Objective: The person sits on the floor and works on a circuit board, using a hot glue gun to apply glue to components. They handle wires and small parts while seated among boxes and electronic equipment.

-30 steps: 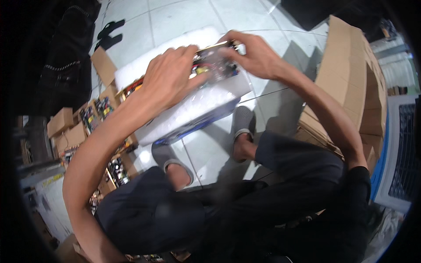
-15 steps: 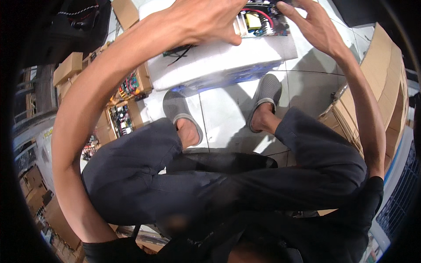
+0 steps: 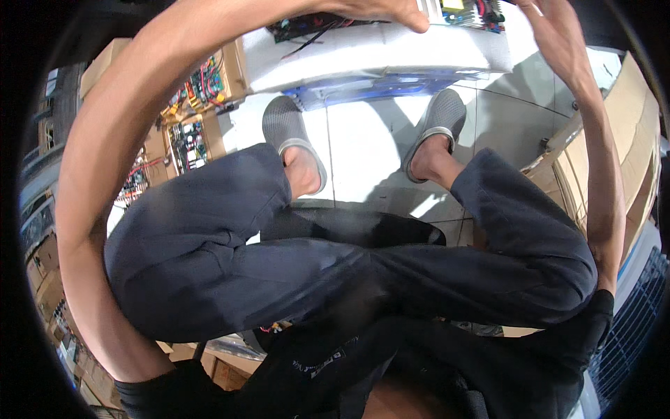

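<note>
A circuit board point(image 3: 486, 15) with a yellow transformer, pale heatsink fins and coloured wires lies on a white foam block point(image 3: 391, 52). The top of the picture cuts it off. My left hand point(image 3: 387, 8) reaches over from the left, its thumb down beside the pale fins; its other fingers are out of sight. To the right of the board is my right hand point(image 3: 560, 38), thumb apart from the rest of the hand, with nothing visible in it. Black wires point(image 3: 314, 40) from a dark part left of my left hand hang over the foam.
A blue surface point(image 3: 370, 89) shows beneath the foam. Cardboard trays with more circuit boards point(image 3: 187, 145) stand on the left. A big cardboard box point(image 3: 593, 140) is at the right, beside a blue grid-like crate point(image 3: 635, 314). My feet in grey clogs point(image 3: 285, 122) rest on the tiled floor.
The view has tilted, so the foam and board sit higher and further right. More of my hands is cut off. My right thumb, earlier at the board's corner, is now apart from it.
</note>
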Action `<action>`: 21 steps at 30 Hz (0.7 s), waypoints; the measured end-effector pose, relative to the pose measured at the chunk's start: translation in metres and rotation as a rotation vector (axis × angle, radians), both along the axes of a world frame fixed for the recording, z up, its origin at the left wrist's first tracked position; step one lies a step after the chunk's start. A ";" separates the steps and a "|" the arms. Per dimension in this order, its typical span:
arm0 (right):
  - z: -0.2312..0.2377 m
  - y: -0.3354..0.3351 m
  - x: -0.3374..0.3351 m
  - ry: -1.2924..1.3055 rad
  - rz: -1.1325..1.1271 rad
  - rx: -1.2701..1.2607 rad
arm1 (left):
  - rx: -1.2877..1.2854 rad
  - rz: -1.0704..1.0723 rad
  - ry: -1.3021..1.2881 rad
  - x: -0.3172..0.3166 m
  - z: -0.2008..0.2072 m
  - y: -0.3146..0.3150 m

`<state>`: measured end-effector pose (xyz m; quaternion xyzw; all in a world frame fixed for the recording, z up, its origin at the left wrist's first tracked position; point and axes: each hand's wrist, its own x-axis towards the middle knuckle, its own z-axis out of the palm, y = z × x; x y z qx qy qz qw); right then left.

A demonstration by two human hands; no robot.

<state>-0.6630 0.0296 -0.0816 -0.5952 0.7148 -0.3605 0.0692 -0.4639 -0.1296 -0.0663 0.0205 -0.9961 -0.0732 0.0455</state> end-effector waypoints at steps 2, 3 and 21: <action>-0.031 0.003 -0.006 -0.238 -0.111 -0.096 | 0.012 0.002 0.033 0.001 -0.005 -0.004; -0.047 0.018 -0.034 -0.335 -0.172 -0.005 | -0.007 -0.033 0.091 0.002 -0.009 -0.006; -0.101 0.054 -0.001 -1.197 -0.106 0.290 | 0.414 0.238 0.262 0.026 0.030 -0.039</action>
